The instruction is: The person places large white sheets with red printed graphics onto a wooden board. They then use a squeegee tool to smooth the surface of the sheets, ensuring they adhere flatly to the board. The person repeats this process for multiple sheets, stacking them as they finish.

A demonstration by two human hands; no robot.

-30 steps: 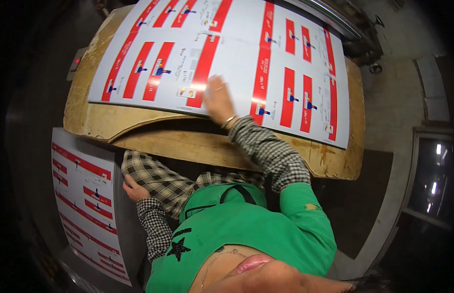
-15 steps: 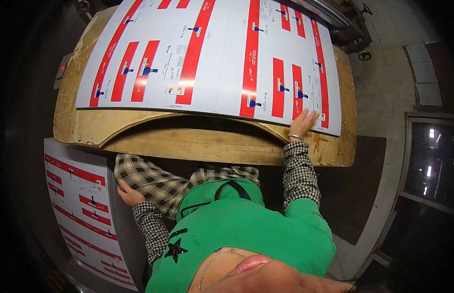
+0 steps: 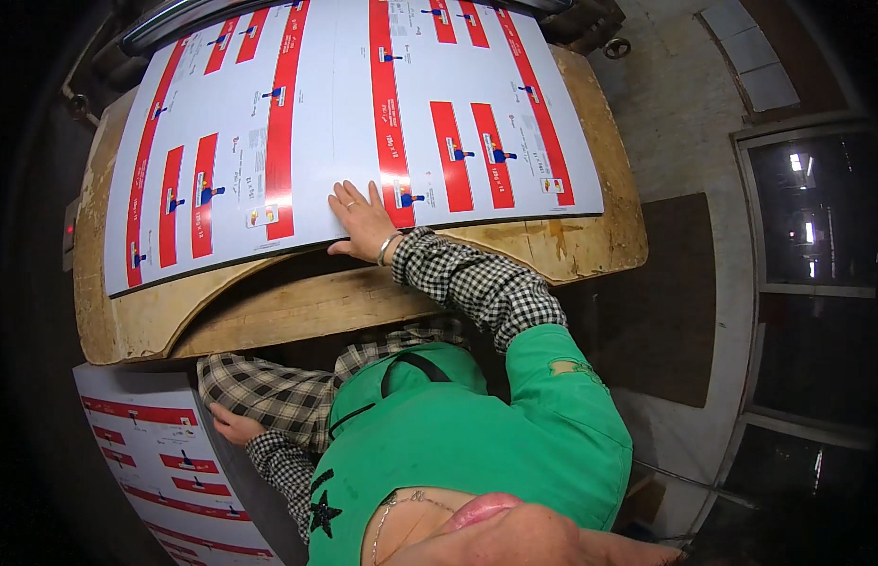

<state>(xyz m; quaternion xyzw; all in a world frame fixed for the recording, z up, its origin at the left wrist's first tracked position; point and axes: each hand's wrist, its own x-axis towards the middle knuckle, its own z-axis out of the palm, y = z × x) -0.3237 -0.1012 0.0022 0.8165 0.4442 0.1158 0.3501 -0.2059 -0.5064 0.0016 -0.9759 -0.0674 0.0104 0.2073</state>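
In the head view, had the right hand (image 3: 365, 224) spread at the near edge of the printed sheet (image 3: 337, 113) on the wooden bench (image 3: 594, 241), with a roller (image 3: 163, 24) and handwheel (image 3: 616, 48) beyond. Had the left hand (image 3: 234, 426) between leg (image 3: 269, 389) and lower stack (image 3: 151, 436); couldn't tell its grip.

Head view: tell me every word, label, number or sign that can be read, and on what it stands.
Upper sheet: words and numbers on red bands, which I do not quote; fine print too small.
Lower-left sheet: print too small to read.
Green garment: a black star.
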